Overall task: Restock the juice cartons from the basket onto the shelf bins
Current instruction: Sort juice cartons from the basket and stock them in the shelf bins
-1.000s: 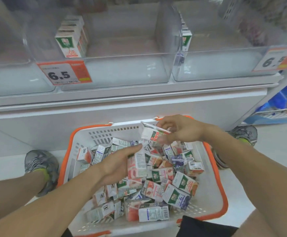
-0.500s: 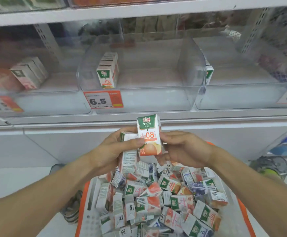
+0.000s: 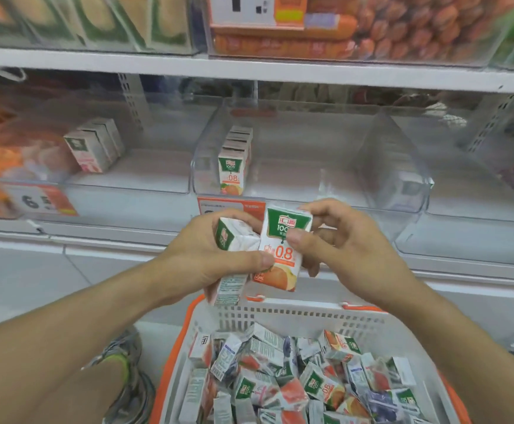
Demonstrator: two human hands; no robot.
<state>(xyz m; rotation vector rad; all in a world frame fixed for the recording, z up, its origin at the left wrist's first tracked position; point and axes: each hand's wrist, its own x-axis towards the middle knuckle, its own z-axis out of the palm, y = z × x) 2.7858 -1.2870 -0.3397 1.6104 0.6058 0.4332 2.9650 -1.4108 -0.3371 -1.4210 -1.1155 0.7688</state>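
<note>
- The left hand (image 3: 215, 258) grips a carton (image 3: 229, 240) held on a tilt, its fingers curled round it and the thumb pressed to the lower front of a second carton.
- The right hand (image 3: 338, 240) pinches that orange carton (image 3: 281, 249) upright, thumb on its face and fingers behind; it shows "0.8" and a green top.
- Both cartons are held above the far rim of the basket (image 3: 280, 313), which is white with an orange edge and sits on the floor (image 3: 35, 286).
- The basket is heaped with loose cartons (image 3: 310, 377) lying every way.
- Straight ahead stands a clear bin (image 3: 310, 179) with one row of orange cartons (image 3: 234, 160) along its left wall.
- The bin to its left (image 3: 145, 179) holds a short row of pink cartons (image 3: 93, 148).
- A price tag (image 3: 43, 200) reading "6" hangs on the white shelf (image 3: 127, 231).
- The upper shelf (image 3: 249, 71) carries blurred orange packs.
- A grey shoe (image 3: 127, 362) rests on pale tiles left of the basket.
</note>
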